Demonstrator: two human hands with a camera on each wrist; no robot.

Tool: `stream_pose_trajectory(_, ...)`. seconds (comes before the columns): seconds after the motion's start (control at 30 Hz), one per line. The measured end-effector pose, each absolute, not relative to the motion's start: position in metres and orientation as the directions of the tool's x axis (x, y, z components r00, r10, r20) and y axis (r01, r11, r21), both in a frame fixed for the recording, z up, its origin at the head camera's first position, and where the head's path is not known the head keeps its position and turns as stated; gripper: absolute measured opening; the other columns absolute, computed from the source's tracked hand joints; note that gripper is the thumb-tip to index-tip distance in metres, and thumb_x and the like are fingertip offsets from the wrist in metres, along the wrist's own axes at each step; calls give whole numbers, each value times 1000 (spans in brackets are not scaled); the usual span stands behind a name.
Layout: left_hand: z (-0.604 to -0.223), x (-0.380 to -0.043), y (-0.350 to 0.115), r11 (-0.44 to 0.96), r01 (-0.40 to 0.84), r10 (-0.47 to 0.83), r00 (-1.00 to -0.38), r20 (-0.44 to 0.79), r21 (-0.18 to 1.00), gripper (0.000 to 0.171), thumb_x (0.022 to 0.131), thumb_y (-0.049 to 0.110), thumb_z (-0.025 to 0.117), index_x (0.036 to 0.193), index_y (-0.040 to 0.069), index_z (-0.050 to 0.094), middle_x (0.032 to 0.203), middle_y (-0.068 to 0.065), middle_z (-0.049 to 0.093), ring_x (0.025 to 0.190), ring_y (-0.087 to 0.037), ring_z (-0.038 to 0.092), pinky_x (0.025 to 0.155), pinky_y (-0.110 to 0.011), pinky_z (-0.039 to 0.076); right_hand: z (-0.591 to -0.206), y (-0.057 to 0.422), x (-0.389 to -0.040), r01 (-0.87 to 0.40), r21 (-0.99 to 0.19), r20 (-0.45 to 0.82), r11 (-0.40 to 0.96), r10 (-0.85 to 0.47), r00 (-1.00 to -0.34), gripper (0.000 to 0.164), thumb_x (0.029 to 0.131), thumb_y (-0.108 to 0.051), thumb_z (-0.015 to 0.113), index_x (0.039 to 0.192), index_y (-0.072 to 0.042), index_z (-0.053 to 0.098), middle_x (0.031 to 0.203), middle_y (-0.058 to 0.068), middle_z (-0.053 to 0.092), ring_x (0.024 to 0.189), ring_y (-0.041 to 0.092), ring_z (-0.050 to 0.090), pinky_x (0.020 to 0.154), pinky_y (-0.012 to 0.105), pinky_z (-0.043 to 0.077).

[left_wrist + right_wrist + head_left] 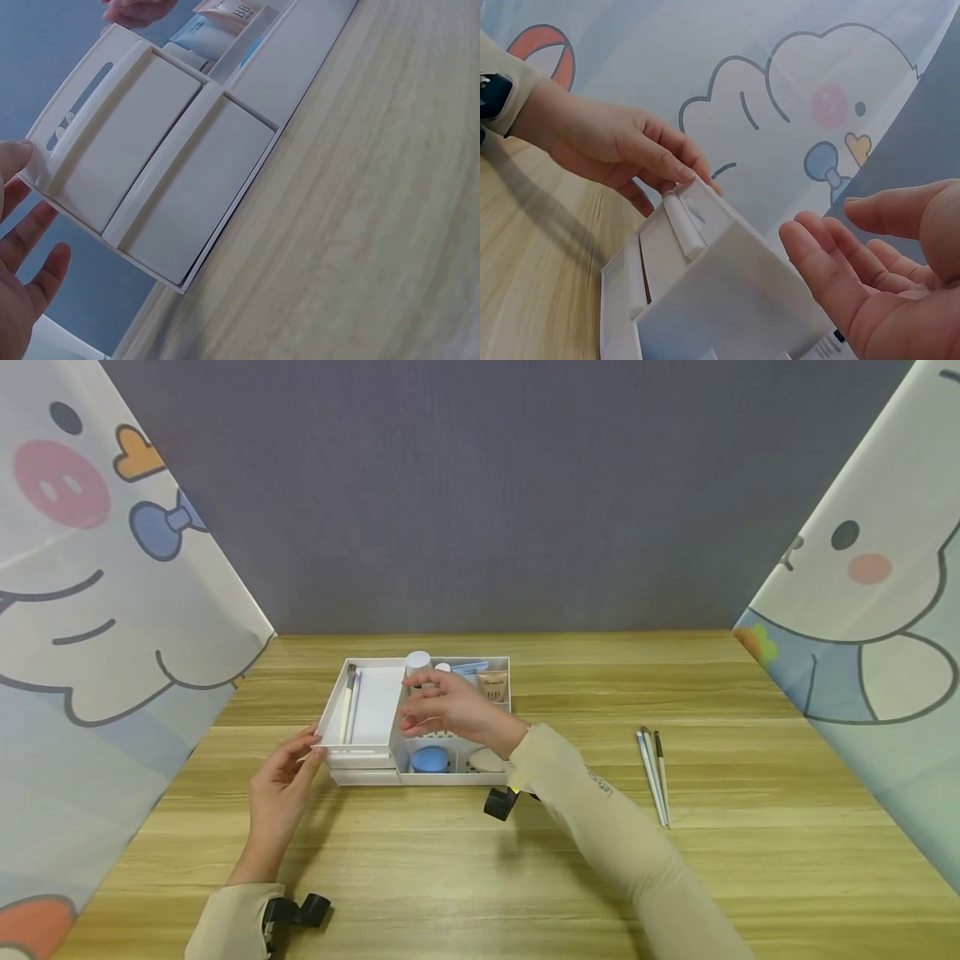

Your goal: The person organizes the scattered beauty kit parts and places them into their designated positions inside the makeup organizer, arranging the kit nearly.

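Observation:
A white cosmetic organizer (365,764) with two stacked drawers on its left side stands on the table. Two makeup brushes (349,706) lie in its top left tray. My left hand (283,783) holds the organizer's front left corner, thumb at the upper edge and fingers along the outer side. Over the middle of the organizer hovers my right hand (457,710), its fingers loosely bent with nothing between them. The compartments beneath it hold a white-capped jar (417,662), a BB cream tube (493,685), a blue round item (430,760) and a beige puff (487,761).
Several makeup brushes (654,777) lie side by side on the wooden table (420,877), right of the organizer. A grey panel (480,502) rises behind the table, and cartoon-printed sheets (862,568) flank both sides.

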State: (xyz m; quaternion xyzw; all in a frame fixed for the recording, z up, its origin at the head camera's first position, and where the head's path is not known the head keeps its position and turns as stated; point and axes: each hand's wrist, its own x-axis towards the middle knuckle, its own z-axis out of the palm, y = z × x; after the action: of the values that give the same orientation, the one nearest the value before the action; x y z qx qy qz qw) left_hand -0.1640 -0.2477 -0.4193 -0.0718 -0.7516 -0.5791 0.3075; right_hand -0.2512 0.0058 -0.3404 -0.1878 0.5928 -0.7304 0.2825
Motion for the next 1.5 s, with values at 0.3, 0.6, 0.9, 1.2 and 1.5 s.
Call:
stream_pose_trajectory(0.3, -420, -164, -248, 324, 471, -250, -794, 554, 821, 17, 89, -16, 64, 106, -16, 65, 119, 7, 67, 106, -1, 63, 81, -11, 50, -344, 31, -245, 158, -979, -43, -125, -638, -769, 50, 98, 10, 52, 144, 11, 33, 100, 15, 65, 79, 21, 69, 82, 43, 59)
stream_pose_trajectory(0.6, -421, -164, -248, 304, 470, -254, -798, 546, 829, 19, 88, -17, 64, 106, -15, 66, 116, 14, 66, 105, 1, 63, 81, -11, 51, -343, 58, -243, 121, -986, -17, -118, -641, -768, 47, 98, 12, 47, 142, 16, 29, 91, 8, 65, 77, 19, 69, 79, 41, 60)
stream_pose_trajectory(0.9, -420, -164, -248, 289, 462, -256, -806, 533, 838, 18, 89, -17, 63, 107, -16, 64, 120, 4, 67, 108, -1, 62, 81, -12, 51, -351, 89, -241, 113, -989, -24, -95, -648, -761, 48, 98, 12, 47, 141, 17, 27, 93, 8, 66, 78, 18, 68, 77, 38, 60)
stream_pose_trajectory(1.2, -420, -163, -249, 286, 469, -256, -803, 539, 835, 18, 88, -18, 63, 107, -18, 63, 119, 9, 67, 106, -1, 63, 81, -11, 50, -361, 119, -240, 114, -990, -31, -86, -651, -758, 48, 98, 11, 47, 142, 16, 28, 95, 9, 67, 79, 18, 69, 78, 38, 60)
stream_pose_trajectory(1.5, -422, -166, -248, 294, 474, -256, -797, 546, 830, 19, 87, -22, 61, 106, -20, 62, 120, 6, 67, 107, 0, 62, 83, -12, 50, -366, 147, -238, 113, -992, -53, -61, -611, -790, 45, 97, 12, 48, 139, 16, 31, 97, 10, 65, 81, 20, 69, 80, 40, 60)
